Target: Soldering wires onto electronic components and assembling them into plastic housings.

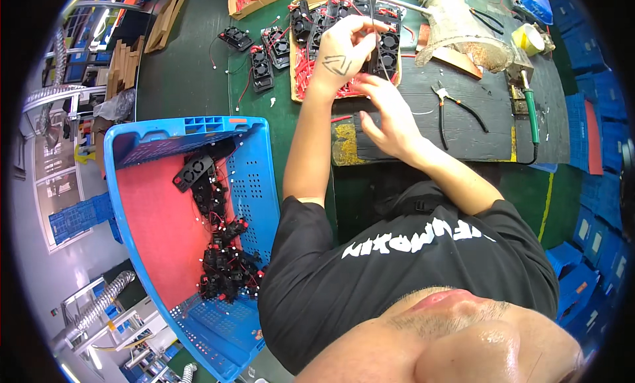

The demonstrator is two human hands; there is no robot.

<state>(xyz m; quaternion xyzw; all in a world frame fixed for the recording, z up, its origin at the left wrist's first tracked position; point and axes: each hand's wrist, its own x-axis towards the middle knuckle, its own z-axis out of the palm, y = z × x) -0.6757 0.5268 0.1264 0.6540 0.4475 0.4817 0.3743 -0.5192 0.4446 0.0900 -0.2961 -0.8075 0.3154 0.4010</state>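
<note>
Both hands are at a shallow cardboard tray, which sits on the dark surface and holds black fan units with red wires; the left hand is over the tray with its fingers bent, close beside a black fan unit — whether it pinches anything, I cannot tell; the right hand is partly open at the tray's near edge, thumb well apart from the fingers, with nothing visible between them; its fingertips are near the red wires, though contact is unclear. Three loose fan units lie left of the tray; orange-and-black pliers lie open to its right, with a green-handled soldering iron beyond them; lower left — beside the person — a blue crate holds a red sheet and heaped black fans.
</note>
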